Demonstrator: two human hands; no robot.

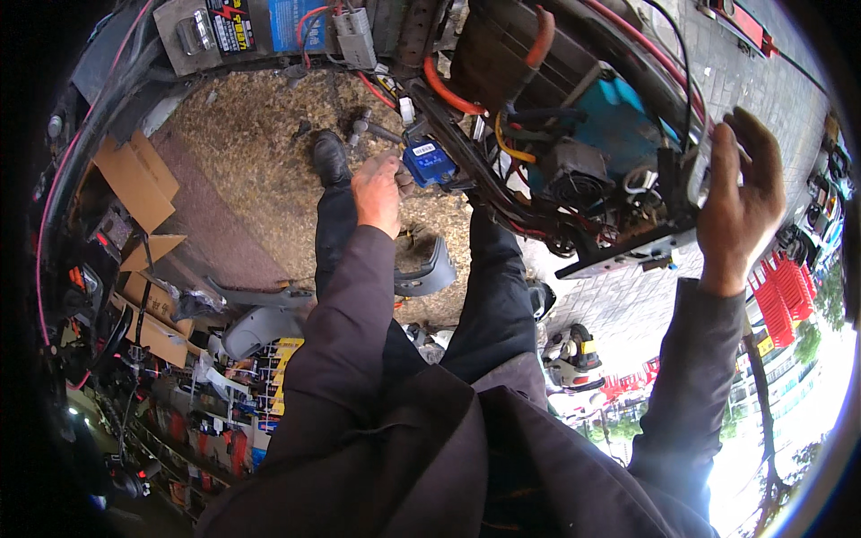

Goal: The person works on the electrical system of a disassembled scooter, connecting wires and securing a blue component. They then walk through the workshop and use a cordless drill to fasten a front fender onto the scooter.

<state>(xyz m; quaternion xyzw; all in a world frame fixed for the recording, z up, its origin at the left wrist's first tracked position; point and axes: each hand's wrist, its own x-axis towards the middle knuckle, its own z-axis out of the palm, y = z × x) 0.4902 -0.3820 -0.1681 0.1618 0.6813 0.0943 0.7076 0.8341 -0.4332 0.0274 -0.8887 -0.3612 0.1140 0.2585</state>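
My left hand (380,190) is closed beside a blue module (429,163) with a white label, low on the vehicle's frame. Its fingertips meet at a small dark part whose kind I cannot make out. Up at the right, my right hand (740,202) is raised next to the vehicle's end, fingers stretched out and apart. Whether it touches the frame there is unclear. Between the hands runs the opened electric vehicle body, with a black frame bar (466,170), bundled wires and a teal part (614,121). A hammer (360,127) lies just beyond my left hand.
A grey curved plastic cover (429,271) rests on the floor between my legs. Open cardboard boxes (134,184) stand at the left, above shelves of packed parts. A grey connector (356,40) hangs at the top. Red plastic barriers (782,291) stand outside on the right.
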